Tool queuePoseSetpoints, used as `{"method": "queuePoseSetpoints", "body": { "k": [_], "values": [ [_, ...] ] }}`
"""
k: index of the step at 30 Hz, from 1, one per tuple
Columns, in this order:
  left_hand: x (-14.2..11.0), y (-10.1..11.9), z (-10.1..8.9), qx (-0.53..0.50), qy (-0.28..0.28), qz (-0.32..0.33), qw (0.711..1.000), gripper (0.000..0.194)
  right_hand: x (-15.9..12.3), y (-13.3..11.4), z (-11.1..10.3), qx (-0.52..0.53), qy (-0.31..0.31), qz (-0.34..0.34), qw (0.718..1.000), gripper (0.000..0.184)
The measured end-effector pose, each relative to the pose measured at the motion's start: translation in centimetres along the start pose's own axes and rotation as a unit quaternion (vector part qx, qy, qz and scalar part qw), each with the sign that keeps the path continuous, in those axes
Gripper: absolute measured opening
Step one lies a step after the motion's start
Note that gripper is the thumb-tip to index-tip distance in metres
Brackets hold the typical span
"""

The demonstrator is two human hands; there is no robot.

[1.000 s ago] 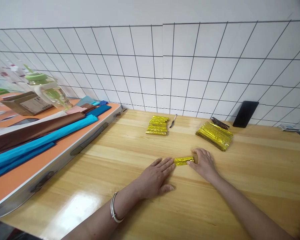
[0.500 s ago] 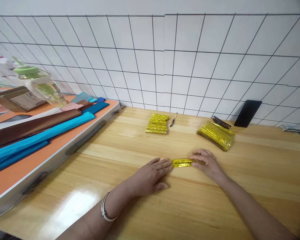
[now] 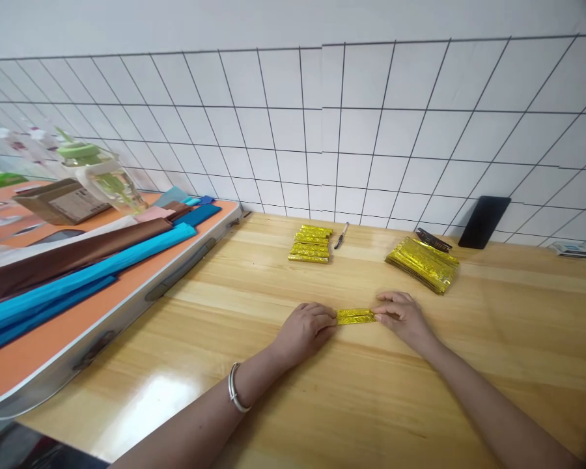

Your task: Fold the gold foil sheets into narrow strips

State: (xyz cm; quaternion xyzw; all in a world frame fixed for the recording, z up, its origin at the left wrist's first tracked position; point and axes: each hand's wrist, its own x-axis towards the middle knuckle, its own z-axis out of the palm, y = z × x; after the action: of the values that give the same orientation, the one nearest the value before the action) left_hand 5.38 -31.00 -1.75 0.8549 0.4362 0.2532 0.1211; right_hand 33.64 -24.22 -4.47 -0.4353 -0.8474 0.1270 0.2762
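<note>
Between my two hands lies a narrow strip of folded gold foil paper (image 3: 355,316), with a crease running along its length. My left hand (image 3: 308,331), a silver bangle at its wrist, has its fingers drawn together on the strip's left end. At the right end my right hand (image 3: 404,323) pinches the foil between thumb and fingers. Farther back sits a group of folded gold strips (image 3: 309,244), overlapping one another. A stack of flat gold foil sheets (image 3: 424,264) rests to the right, beyond my right hand.
A pen (image 3: 342,236) lies beside the folded strips. Behind the foil stack are a dark clip-like object (image 3: 433,240) and a black phone-like slab (image 3: 484,223) leaning on the tiled wall. On the left, an orange-topped table (image 3: 141,286) bears coloured paper rolls, a cardboard box (image 3: 61,200) and a bottle (image 3: 105,172).
My left hand has gone from lying flat with fingers stretched to gripping the strip's left end. My right hand keeps its pinch on the right end. The view has shifted slightly.
</note>
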Motion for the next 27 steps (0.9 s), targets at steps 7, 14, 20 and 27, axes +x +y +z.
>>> {"method": "queuePoseSetpoints", "body": {
  "k": [7, 14, 20, 27],
  "values": [
    [2.4, -0.2, 1.1, 0.01, 0.001, -0.121, 0.993, 0.02, -0.1, -0.2, 0.0, 0.013, 0.012, 0.015, 1.0, 0.011],
    [4.5, 0.9, 2.0, 0.074, -0.014, -0.15, 0.986, 0.041, -0.2, -0.6, -0.4, 0.013, 0.007, 0.021, 1.0, 0.012],
    [4.4, 2.4, 3.1, 0.184, -0.01, -0.122, 0.975, 0.041, -0.2, -0.9, -0.6, 0.018, 0.002, 0.03, 0.999, 0.014],
    [4.6, 2.6, 3.0, 0.148, -0.035, 0.0, 0.988, 0.022, -0.1, -0.7, -0.4, 0.031, 0.006, 0.049, 0.998, 0.012]
  ]
}}
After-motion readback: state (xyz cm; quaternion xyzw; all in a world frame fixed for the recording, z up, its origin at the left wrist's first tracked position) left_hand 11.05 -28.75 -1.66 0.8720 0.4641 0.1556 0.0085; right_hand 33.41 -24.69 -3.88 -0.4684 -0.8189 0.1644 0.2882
